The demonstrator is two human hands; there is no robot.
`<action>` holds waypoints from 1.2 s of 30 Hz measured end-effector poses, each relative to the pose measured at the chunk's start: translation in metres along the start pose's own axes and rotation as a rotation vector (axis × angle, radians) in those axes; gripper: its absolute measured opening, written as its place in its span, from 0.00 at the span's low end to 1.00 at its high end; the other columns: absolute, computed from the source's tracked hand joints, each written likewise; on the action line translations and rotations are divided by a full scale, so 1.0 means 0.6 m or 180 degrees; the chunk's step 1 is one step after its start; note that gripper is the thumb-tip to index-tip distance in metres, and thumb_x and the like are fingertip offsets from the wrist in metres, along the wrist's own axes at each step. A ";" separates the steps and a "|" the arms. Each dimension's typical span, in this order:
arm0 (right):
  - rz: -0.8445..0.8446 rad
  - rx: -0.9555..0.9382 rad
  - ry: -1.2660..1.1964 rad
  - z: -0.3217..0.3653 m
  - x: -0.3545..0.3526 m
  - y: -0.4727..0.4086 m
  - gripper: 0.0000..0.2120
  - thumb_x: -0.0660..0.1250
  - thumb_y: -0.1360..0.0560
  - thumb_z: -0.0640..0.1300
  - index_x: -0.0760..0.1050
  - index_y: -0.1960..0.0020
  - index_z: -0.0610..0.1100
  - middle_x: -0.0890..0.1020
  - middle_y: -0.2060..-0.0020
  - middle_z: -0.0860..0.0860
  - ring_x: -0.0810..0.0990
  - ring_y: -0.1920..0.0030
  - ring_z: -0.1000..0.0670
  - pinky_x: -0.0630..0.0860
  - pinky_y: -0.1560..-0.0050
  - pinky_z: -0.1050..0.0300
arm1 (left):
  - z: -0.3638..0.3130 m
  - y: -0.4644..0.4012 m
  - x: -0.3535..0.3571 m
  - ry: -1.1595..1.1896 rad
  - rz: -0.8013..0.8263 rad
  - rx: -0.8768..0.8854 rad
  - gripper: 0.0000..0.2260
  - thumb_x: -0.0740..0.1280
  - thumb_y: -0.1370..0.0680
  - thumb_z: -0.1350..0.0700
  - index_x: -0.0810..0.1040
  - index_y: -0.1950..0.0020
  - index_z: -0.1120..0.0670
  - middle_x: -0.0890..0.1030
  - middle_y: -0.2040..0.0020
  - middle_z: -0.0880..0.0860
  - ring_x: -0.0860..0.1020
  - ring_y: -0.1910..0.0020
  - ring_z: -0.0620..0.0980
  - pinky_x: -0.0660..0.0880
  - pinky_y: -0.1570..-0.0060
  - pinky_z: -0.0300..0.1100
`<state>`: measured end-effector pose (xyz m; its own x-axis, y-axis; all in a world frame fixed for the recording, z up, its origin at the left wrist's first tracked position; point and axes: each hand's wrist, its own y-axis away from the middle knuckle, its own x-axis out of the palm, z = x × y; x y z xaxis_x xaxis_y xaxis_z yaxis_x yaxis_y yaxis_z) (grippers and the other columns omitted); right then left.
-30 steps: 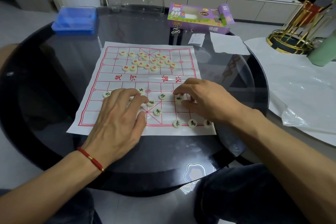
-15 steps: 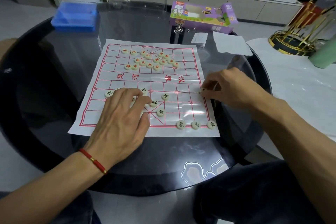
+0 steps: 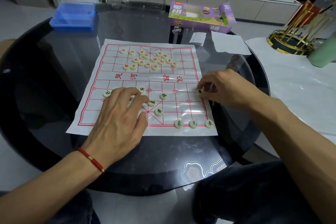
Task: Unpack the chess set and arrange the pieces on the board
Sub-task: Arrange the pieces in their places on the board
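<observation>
A white paper chess board [image 3: 181, 72] with red grid lines lies on the dark glass table. Several cream discs with red characters [image 3: 148, 59] cluster on its far half. Black-lettered discs lie loose on the near half, and three of them [image 3: 193, 124] line the near right edge. My right hand [image 3: 223, 88] pinches a black-lettered disc [image 3: 199, 91] at the board's right edge. My left hand [image 3: 119, 114] rests spread over several loose discs on the near left, its fingertips touching them.
The purple chess box [image 3: 201, 16] lies beyond the board, with paper scraps [image 3: 229, 42] beside it. A blue plastic case [image 3: 73, 16] sits far left. At the right are a gold wire stand [image 3: 298, 29], a green bottle [image 3: 323, 54] and a white table [image 3: 300, 87].
My right hand carried one black-lettered disc from the middle of the near half out to the board's right edge. My left hand stayed over the loose discs.
</observation>
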<state>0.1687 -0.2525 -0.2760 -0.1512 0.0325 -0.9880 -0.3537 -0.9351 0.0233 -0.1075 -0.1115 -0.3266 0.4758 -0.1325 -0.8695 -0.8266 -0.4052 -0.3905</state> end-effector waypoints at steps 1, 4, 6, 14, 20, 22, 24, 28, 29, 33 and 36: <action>0.0000 0.0013 -0.0012 -0.001 0.000 -0.001 0.13 0.73 0.25 0.54 0.82 0.42 0.52 0.84 0.50 0.55 0.82 0.54 0.52 0.83 0.53 0.49 | 0.000 0.000 0.000 0.0003 0.0000 -0.0001 0.13 0.62 0.22 0.55 0.77 0.39 0.56 0.75 0.39 0.57 0.72 0.39 0.57 0.74 0.41 0.57; 0.0034 0.0056 -0.0039 -0.003 0.000 -0.002 0.13 0.73 0.25 0.54 0.82 0.42 0.51 0.84 0.49 0.55 0.82 0.53 0.53 0.84 0.52 0.50 | 0.001 0.000 0.001 -0.0007 0.0002 -0.0004 0.14 0.62 0.22 0.54 0.77 0.39 0.56 0.75 0.39 0.57 0.72 0.39 0.57 0.74 0.41 0.56; 0.0025 0.0044 -0.0033 -0.004 0.001 -0.002 0.13 0.73 0.25 0.53 0.81 0.42 0.51 0.84 0.49 0.54 0.82 0.54 0.52 0.83 0.52 0.49 | 0.001 0.000 0.001 -0.0014 0.0000 -0.0003 0.14 0.61 0.22 0.54 0.77 0.39 0.56 0.75 0.39 0.57 0.72 0.39 0.57 0.74 0.41 0.56; 0.0077 0.0086 -0.0017 -0.002 0.000 -0.003 0.14 0.74 0.25 0.53 0.81 0.42 0.49 0.84 0.49 0.53 0.82 0.53 0.52 0.83 0.50 0.50 | -0.002 -0.001 0.000 -0.0027 -0.0049 0.0012 0.13 0.63 0.22 0.56 0.77 0.40 0.56 0.75 0.40 0.57 0.72 0.40 0.58 0.74 0.43 0.57; -0.0253 -0.0165 0.0027 0.037 -0.006 -0.002 0.16 0.72 0.24 0.53 0.79 0.38 0.49 0.82 0.48 0.53 0.78 0.56 0.54 0.81 0.54 0.53 | -0.001 -0.001 -0.001 0.0042 -0.0063 -0.0032 0.13 0.61 0.22 0.55 0.77 0.39 0.57 0.75 0.40 0.56 0.72 0.39 0.57 0.74 0.42 0.56; -0.0284 -0.0429 0.0033 0.067 0.001 -0.009 0.14 0.71 0.23 0.53 0.79 0.38 0.50 0.81 0.48 0.54 0.76 0.57 0.56 0.79 0.56 0.58 | -0.003 -0.002 -0.002 0.0071 -0.0074 -0.0076 0.14 0.61 0.22 0.56 0.77 0.39 0.57 0.75 0.40 0.56 0.72 0.39 0.56 0.74 0.41 0.55; -0.0202 -0.0614 0.0085 0.094 0.011 -0.020 0.14 0.69 0.21 0.52 0.79 0.37 0.51 0.81 0.46 0.54 0.74 0.57 0.57 0.75 0.57 0.62 | -0.003 -0.003 -0.003 0.0114 -0.0100 -0.0117 0.13 0.62 0.22 0.57 0.77 0.39 0.56 0.75 0.40 0.55 0.72 0.40 0.55 0.73 0.41 0.54; -0.0044 -0.0766 0.0150 0.126 0.024 -0.041 0.15 0.67 0.20 0.54 0.78 0.36 0.50 0.80 0.44 0.52 0.79 0.50 0.52 0.81 0.51 0.54 | 0.002 -0.004 -0.008 0.0414 -0.0323 -0.0323 0.15 0.60 0.25 0.63 0.78 0.40 0.56 0.76 0.41 0.53 0.72 0.39 0.52 0.70 0.37 0.44; -0.0029 -0.0768 0.0173 0.130 0.024 -0.044 0.15 0.67 0.20 0.54 0.78 0.36 0.50 0.80 0.44 0.52 0.79 0.49 0.50 0.81 0.49 0.51 | 0.003 -0.006 -0.011 0.0509 -0.0392 -0.0412 0.16 0.60 0.26 0.64 0.78 0.41 0.56 0.77 0.42 0.52 0.72 0.39 0.51 0.67 0.36 0.38; -0.0035 -0.0748 0.0159 0.143 0.015 -0.042 0.15 0.67 0.20 0.52 0.78 0.36 0.50 0.81 0.42 0.52 0.78 0.50 0.53 0.80 0.50 0.59 | 0.007 -0.002 -0.027 0.0588 -0.0536 -0.0615 0.17 0.62 0.27 0.68 0.78 0.42 0.55 0.77 0.43 0.51 0.71 0.40 0.49 0.61 0.38 0.26; -0.0123 -0.0913 -0.0135 0.169 0.007 -0.012 0.15 0.67 0.20 0.52 0.78 0.36 0.52 0.81 0.46 0.55 0.73 0.57 0.59 0.70 0.59 0.69 | 0.019 0.009 -0.034 0.0459 -0.0555 -0.0530 0.17 0.62 0.28 0.68 0.78 0.42 0.56 0.77 0.44 0.51 0.72 0.41 0.51 0.62 0.36 0.30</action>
<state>0.0773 -0.2099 -0.2646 -0.1832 0.0791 -0.9799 -0.0854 -0.9943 -0.0643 -0.1255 -0.1006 -0.3144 0.6542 -0.1702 -0.7369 -0.6734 -0.5747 -0.4650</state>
